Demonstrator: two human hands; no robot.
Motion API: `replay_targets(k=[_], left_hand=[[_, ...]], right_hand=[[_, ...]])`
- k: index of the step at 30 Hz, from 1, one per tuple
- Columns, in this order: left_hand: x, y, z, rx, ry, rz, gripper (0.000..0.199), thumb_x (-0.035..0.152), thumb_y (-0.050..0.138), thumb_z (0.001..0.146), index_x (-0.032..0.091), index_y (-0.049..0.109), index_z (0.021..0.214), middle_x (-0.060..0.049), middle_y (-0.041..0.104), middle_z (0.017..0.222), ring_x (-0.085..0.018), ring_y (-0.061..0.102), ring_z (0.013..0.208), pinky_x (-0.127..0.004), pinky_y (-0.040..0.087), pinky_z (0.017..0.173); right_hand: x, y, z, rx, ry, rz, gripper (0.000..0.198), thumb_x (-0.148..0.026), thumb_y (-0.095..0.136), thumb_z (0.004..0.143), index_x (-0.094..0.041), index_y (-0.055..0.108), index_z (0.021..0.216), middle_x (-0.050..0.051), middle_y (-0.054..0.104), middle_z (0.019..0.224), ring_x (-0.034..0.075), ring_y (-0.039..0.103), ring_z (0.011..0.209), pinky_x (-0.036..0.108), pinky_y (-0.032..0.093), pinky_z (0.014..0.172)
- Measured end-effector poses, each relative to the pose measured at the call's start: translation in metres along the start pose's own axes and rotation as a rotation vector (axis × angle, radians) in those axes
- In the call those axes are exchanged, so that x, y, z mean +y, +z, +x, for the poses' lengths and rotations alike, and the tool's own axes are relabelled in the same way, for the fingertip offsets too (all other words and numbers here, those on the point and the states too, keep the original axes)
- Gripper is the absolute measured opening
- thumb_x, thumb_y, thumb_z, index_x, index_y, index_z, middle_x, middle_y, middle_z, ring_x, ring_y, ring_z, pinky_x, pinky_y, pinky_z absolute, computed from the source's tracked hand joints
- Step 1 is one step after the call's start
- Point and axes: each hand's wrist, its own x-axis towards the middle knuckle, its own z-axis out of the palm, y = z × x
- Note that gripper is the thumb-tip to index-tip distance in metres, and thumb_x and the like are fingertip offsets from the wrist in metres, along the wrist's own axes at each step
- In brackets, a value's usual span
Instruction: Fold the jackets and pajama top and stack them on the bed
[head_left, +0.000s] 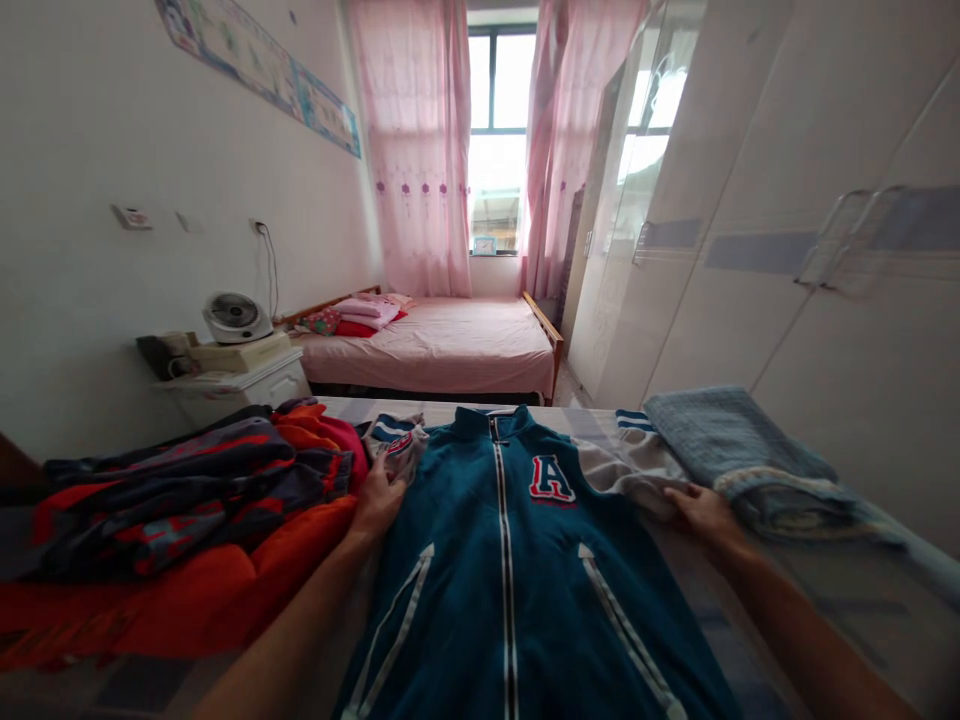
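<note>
A teal zip-up jacket [465, 530] with grey sleeves and a red-edged letter A lies front up and spread flat before me, its zip closed. My left hand [381, 495] grips the grey sleeve [397, 455] on the left, which is bunched near the collar. On the other side, my right hand [701, 510] pinches the right grey sleeve [622, 462], whose striped cuff lies beside folded jeans. Both sleeves rest at about chest height of the jacket. The fingertips are partly hidden by the cloth.
Left of the jacket is a heap of dark and orange clothes [225, 490]. Folded blue jeans [739, 435] lie on the right. Beyond stand a pink-sheeted bed [465, 340], a small fan [237, 316] on a cabinet, and white wardrobes [750, 180] along the right wall.
</note>
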Motion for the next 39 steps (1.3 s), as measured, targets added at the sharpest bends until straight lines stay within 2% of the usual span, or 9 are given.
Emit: replay_targets(k=[4, 7, 11, 14, 23, 27, 32, 36, 39], left_hand=[[0.001, -0.01, 0.004, 0.124, 0.086, 0.127, 0.049, 0.009, 0.032, 0.084, 0.012, 0.04, 0.132, -0.015, 0.058, 0.112, -0.024, 0.057, 0.106, -0.034, 0.044, 0.092], [0.001, -0.009, 0.0, 0.107, 0.16, 0.227, 0.045, 0.011, 0.037, 0.082, 0.01, 0.047, 0.126, -0.017, 0.056, 0.111, -0.029, 0.054, 0.107, -0.038, 0.043, 0.092], [0.003, -0.003, -0.011, 0.125, 0.188, 0.304, 0.052, 0.021, 0.046, 0.082, 0.002, 0.04, 0.13, -0.022, 0.053, 0.112, -0.033, 0.052, 0.107, -0.043, 0.042, 0.091], [0.009, -0.005, -0.013, 0.136, 0.265, 0.332, 0.05, 0.021, 0.044, 0.084, 0.001, 0.041, 0.129, -0.024, 0.045, 0.125, -0.035, 0.045, 0.117, -0.044, 0.035, 0.099], [0.034, 0.0, 0.048, -0.097, 0.572, 0.396, 0.023, 0.02, 0.047, 0.088, 0.017, 0.063, 0.104, -0.01, 0.056, 0.121, -0.022, 0.044, 0.121, -0.037, 0.032, 0.105], [0.037, 0.019, 0.079, -0.169, 0.539, 0.445, 0.024, 0.032, 0.054, 0.088, 0.016, 0.06, 0.106, -0.008, 0.057, 0.118, -0.023, 0.052, 0.112, -0.047, 0.04, 0.096], [0.038, 0.043, 0.095, -0.228, 0.413, 0.495, 0.033, 0.034, 0.055, 0.088, 0.016, 0.054, 0.115, -0.008, 0.057, 0.115, -0.021, 0.058, 0.099, -0.042, 0.05, 0.083], [0.044, 0.047, 0.096, -0.207, 0.405, 0.502, 0.025, 0.033, 0.055, 0.088, 0.016, 0.058, 0.106, -0.006, 0.06, 0.108, -0.019, 0.059, 0.095, -0.04, 0.049, 0.082], [0.056, 0.039, 0.096, -0.109, 0.431, 0.477, 0.018, 0.023, 0.049, 0.089, 0.014, 0.059, 0.101, -0.008, 0.059, 0.106, -0.022, 0.054, 0.103, -0.041, 0.044, 0.088]], right_hand=[[-0.007, -0.005, 0.002, 0.192, 0.005, -0.209, 0.051, -0.027, 0.047, 0.071, -0.002, 0.052, 0.115, 0.026, 0.062, 0.102, 0.036, 0.061, 0.097, 0.048, 0.049, 0.079], [-0.017, -0.009, -0.02, 0.237, -0.154, -0.352, 0.055, -0.026, 0.046, 0.075, -0.003, 0.044, 0.125, 0.028, 0.048, 0.125, 0.04, 0.044, 0.12, 0.053, 0.039, 0.093], [-0.031, 0.001, -0.062, 0.167, -0.492, -0.57, 0.041, -0.031, 0.043, 0.083, -0.011, 0.05, 0.117, 0.019, 0.054, 0.118, 0.034, 0.05, 0.11, 0.047, 0.042, 0.089], [-0.041, 0.012, -0.068, 0.088, -0.605, -0.584, 0.032, -0.033, 0.043, 0.084, -0.016, 0.055, 0.109, 0.013, 0.058, 0.114, 0.028, 0.052, 0.108, 0.042, 0.041, 0.09], [-0.086, 0.063, 0.015, -0.141, -0.559, -0.542, 0.04, -0.029, 0.036, 0.089, -0.011, 0.056, 0.118, 0.014, 0.059, 0.122, 0.024, 0.051, 0.115, 0.036, 0.036, 0.097], [-0.102, 0.103, 0.032, -0.208, -0.547, -0.555, 0.039, -0.031, 0.037, 0.09, -0.013, 0.056, 0.12, 0.014, 0.06, 0.122, 0.024, 0.052, 0.116, 0.036, 0.036, 0.095], [-0.113, 0.137, 0.038, -0.262, -0.529, -0.594, 0.031, -0.031, 0.047, 0.087, -0.018, 0.059, 0.112, 0.012, 0.062, 0.116, 0.025, 0.055, 0.109, 0.037, 0.04, 0.086], [-0.12, 0.139, 0.034, -0.222, -0.538, -0.623, 0.018, -0.026, 0.049, 0.085, -0.019, 0.062, 0.094, 0.009, 0.064, 0.103, 0.023, 0.056, 0.101, 0.034, 0.038, 0.082], [-0.127, 0.129, 0.034, -0.107, -0.55, -0.637, 0.022, -0.026, 0.042, 0.089, -0.018, 0.058, 0.101, 0.01, 0.06, 0.107, 0.024, 0.052, 0.103, 0.036, 0.036, 0.085]])
